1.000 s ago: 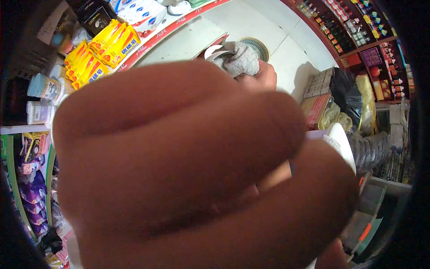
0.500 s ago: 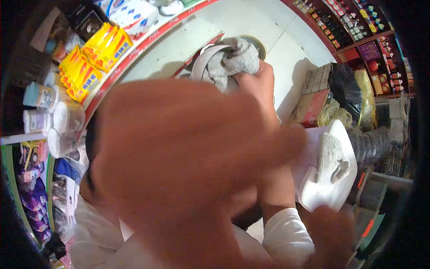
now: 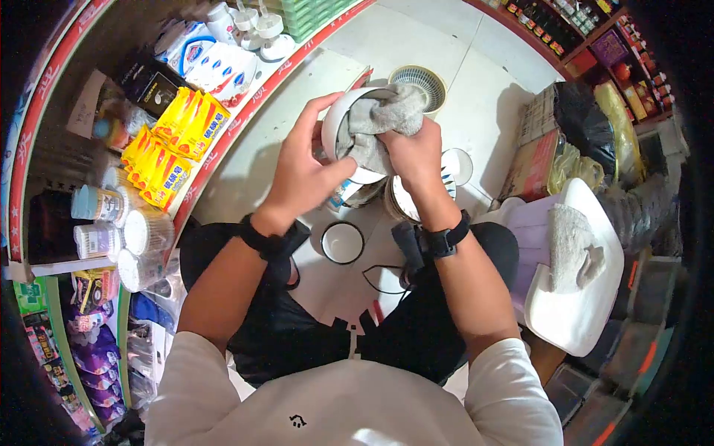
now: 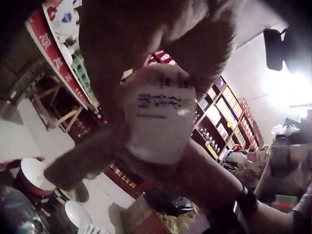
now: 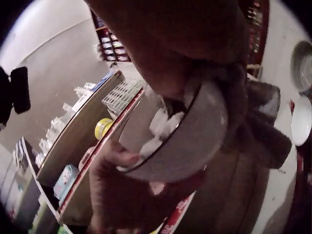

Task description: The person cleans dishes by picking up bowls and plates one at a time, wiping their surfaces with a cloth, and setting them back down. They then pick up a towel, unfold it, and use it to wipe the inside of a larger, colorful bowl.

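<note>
A white bowl (image 3: pixel 332 128) is tilted on its side above the floor, ahead of the person's knees. My left hand (image 3: pixel 303 167) grips it from the left, thumb near the lower rim and fingers behind the upper side. Bunched in my right hand (image 3: pixel 418 154) is a grey cloth (image 3: pixel 405 111), partly inside the bowl. The left wrist view shows dark marks on the bowl's pale underside (image 4: pixel 161 129). From the right wrist view, the bowl's outer wall (image 5: pixel 197 139) is seen with the left hand (image 5: pixel 114 178) below it; the right fingertips are hidden in the cloth.
On the floor stand a dark-rimmed white bowl (image 3: pixel 343 242), stacked bowls (image 3: pixel 401 201) and a slatted basket (image 3: pixel 420 85). A second grey cloth (image 3: pixel 571 249) hangs over white-and-lilac plastic (image 3: pixel 595 297) at right. Shelves with yellow packs (image 3: pixel 167 156) line the left; boxes (image 3: pixel 529 163) stand right.
Large blurred hands close before the head camera have gone from view. The left hand now shows, gripping the bowl. The right hand keeps hold of the cloth, and the view has shifted slightly.
</note>
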`<state>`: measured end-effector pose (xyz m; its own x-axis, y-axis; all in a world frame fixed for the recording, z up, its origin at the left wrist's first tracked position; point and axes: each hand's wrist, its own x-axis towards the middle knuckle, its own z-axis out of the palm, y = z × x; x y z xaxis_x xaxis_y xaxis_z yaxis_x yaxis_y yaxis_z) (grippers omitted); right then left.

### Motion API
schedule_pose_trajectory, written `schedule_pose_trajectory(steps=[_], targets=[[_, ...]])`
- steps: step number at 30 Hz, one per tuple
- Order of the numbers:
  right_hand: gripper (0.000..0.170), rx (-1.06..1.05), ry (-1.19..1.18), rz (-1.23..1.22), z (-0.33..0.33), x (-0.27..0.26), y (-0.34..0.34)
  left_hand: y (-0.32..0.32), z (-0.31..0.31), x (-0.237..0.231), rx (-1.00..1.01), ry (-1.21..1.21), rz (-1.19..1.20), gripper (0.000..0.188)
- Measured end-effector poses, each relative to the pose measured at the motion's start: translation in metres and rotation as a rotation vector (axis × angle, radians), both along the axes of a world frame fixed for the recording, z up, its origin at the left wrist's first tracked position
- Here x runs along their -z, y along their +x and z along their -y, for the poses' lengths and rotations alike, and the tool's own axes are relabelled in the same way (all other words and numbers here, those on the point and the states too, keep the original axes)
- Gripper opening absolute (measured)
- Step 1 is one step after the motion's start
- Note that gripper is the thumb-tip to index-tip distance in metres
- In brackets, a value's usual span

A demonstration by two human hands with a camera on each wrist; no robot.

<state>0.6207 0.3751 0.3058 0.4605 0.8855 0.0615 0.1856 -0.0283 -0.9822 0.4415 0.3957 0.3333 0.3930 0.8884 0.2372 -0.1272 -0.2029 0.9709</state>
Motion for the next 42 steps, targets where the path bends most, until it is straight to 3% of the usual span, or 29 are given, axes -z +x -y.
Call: schedule_pose_trajectory(steps=[1, 2, 3, 4, 6, 7, 8, 10, 12, 16, 21, 23, 26, 28, 30, 31, 34, 38, 40, 42], targets=[[0.031, -0.030, 0.004, 0.206, 0.001, -0.007, 0.003, -0.008, -0.009, -0.001, 0.130, -0.040, -0.051, 0.075], [0.031, -0.023, 0.002, 0.199, 0.002, -0.014, 0.010, -0.016, -0.017, -0.002, 0.259, -0.081, -0.101, 0.071], [0.033, -0.203, 0.083, 0.445, 0.002, -0.021, 0.019, -0.023, -0.020, -0.003, 0.380, -0.239, -0.137, 0.066], [0.035, -0.388, 0.165, 0.689, 0.002, -0.023, 0.022, -0.023, -0.022, -0.001, 0.380, -0.242, -0.141, 0.066], [0.036, -0.374, 0.216, 0.619, 0.000, -0.015, 0.016, -0.023, -0.024, 0.009, 0.359, -0.273, -0.098, 0.061], [0.035, -0.263, 0.114, 0.512, 0.000, -0.017, 0.013, -0.021, -0.017, 0.012, 0.195, -0.456, -0.014, 0.062], [0.034, -0.150, 0.012, 0.403, 0.000, -0.016, 0.012, -0.015, -0.011, 0.014, 0.202, -0.460, -0.024, 0.062], [0.029, -0.039, -0.067, 0.382, -0.013, 0.003, 0.013, 0.003, 0.001, 0.014, 0.006, -0.246, 0.106, 0.067], [0.026, 0.111, -0.056, -0.015, -0.021, 0.015, 0.007, 0.012, 0.005, 0.010, 0.022, -0.203, 0.101, 0.073], [0.035, 0.007, -0.038, -0.261, -0.019, 0.037, -0.007, 0.009, 0.000, 0.011, -0.101, -0.132, 0.045, 0.068], [0.035, -0.026, -0.041, 0.024, -0.011, 0.004, 0.007, -0.014, -0.017, 0.005, 0.097, -0.127, -0.054, 0.061], [0.032, -0.096, 0.006, 0.314, -0.004, -0.020, 0.012, -0.019, -0.021, -0.001, 0.145, -0.141, -0.086, 0.061], [0.031, -0.063, 0.049, 0.206, -0.001, -0.019, 0.011, -0.011, -0.002, -0.028, 0.119, -0.168, -0.049, 0.058], [0.031, -0.008, 0.016, 0.258, -0.007, -0.009, 0.015, -0.015, 0.013, -0.050, -0.386, 0.732, -0.442, 0.047], [0.031, 0.055, -0.040, 0.068, -0.015, 0.007, 0.017, -0.033, 0.052, -0.078, 0.103, 0.678, -0.151, 0.029], [0.030, 0.037, -0.045, 0.053, -0.021, 0.020, 0.021, -0.036, 0.057, -0.091, 0.105, 0.676, -0.169, 0.029], [0.023, -0.001, -0.055, 0.024, -0.022, 0.015, 0.007, -0.034, 0.074, -0.119, 0.511, 0.757, 0.171, 0.013], [0.025, -0.073, -0.009, -0.001, -0.016, 0.011, -0.005, -0.027, 0.067, -0.127, 0.607, 0.931, 0.163, 0.021], [0.027, -0.087, -0.021, 0.004, -0.010, 0.004, -0.009, -0.013, 0.085, -0.108, 0.230, 0.906, 0.457, 0.017], [0.026, -0.105, -0.085, -0.007, -0.008, 0.000, -0.009, -0.034, 0.101, -0.120, 0.270, 0.771, 0.352, 0.018]])
